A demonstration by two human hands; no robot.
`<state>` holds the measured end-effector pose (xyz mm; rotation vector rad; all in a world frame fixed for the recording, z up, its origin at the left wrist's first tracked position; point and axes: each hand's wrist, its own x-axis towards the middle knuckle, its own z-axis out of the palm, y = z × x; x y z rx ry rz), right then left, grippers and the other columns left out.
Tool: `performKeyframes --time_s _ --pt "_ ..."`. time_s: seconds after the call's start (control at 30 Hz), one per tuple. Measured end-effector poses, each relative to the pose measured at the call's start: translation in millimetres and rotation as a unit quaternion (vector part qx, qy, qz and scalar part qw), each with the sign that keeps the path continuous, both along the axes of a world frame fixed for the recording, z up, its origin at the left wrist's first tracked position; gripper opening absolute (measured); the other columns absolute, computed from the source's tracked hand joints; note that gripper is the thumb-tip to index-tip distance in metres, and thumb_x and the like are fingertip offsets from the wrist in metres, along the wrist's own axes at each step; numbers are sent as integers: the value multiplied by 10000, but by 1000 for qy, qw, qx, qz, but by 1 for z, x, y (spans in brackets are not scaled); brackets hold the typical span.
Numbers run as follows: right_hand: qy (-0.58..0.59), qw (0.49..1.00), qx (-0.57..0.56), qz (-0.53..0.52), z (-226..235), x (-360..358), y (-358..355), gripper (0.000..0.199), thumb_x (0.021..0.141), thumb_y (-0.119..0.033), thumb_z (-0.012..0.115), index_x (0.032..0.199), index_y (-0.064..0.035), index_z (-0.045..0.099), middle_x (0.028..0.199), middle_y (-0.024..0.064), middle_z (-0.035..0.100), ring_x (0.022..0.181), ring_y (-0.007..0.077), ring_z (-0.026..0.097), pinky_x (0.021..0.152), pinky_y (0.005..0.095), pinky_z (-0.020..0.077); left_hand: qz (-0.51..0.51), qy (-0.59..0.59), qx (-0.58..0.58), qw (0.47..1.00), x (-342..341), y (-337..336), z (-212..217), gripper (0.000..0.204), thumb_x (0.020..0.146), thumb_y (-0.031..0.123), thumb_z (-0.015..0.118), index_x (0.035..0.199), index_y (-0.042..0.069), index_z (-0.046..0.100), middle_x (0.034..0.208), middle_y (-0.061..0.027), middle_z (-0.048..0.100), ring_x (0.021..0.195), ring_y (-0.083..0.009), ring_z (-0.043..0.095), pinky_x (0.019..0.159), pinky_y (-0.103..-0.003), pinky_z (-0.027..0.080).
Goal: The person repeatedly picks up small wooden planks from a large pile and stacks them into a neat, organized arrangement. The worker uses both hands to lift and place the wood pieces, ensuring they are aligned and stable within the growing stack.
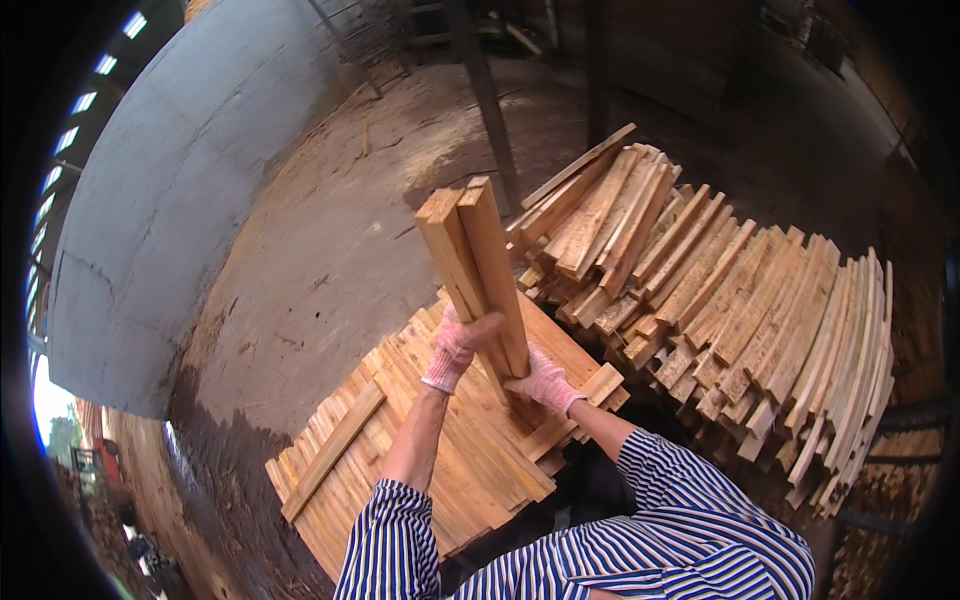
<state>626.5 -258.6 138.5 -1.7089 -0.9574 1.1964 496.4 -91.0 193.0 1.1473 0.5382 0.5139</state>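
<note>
Between my gloved hands a bundle of wooden boards (478, 260) is held tilted upright over a stack of planks. My left hand (460, 345), in a pinkish-white knit glove, grips the bundle's left side partway up. Lower down, my right hand (545, 382) in a matching glove closes round its right side near the bottom. Beneath lies the neat plank stack (420, 430), boards side by side. A single crosswise strip (333, 452) rests on its left part, and another crosswise strip (570, 412) lies by my right hand. The lower end of the bundle is partly hidden.
To the right is a large, uneven pile of loose boards (720, 300). A curved grey wall (180, 190) rises at the left beyond the dirt floor (330, 270). A dark metal post (485, 100) stands behind the pile. A red vehicle (106, 458) shows at far left.
</note>
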Motion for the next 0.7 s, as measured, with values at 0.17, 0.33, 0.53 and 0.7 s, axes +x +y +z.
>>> performKeyframes --time_s 0.17,0.33,0.53,0.7 --pt "-36 987 154 12 40 5 -11 1168 725 -291 901 1579 -18 152 1535 167 385 1411 229 384 1162 354 324 97 -31 4 995 -3 -1 -5 520 990 391 607 1397 77 532 1416 -158 556 1260 -238 583 1028 -404 519" --pt "-14 990 135 26 60 -2 -12 861 862 -397 743 1552 -89 331 1527 189 422 1415 289 418 1154 391 352 305 48 -179 934 -26 -19 1 686 844 437 782 1350 45 537 1101 -168 695 1054 -298 679 922 -481 585" --pt "-178 971 -72 145 8 -89 -17 719 914 -430 638 1548 -236 360 1574 230 327 1419 402 385 1161 443 337 317 57 -233 917 -158 -80 -38 676 882 663 623 1237 92 554 1015 -159 670 902 -339 680 809 -502 576" --pt "-245 958 -52 138 -26 -153 -20 696 971 -475 558 1564 -204 316 1597 306 206 1458 423 311 1167 458 328 300 54 -283 909 -200 -98 -49 824 830 783 568 1266 84 550 1143 -136 644 977 -308 652 843 -473 562"
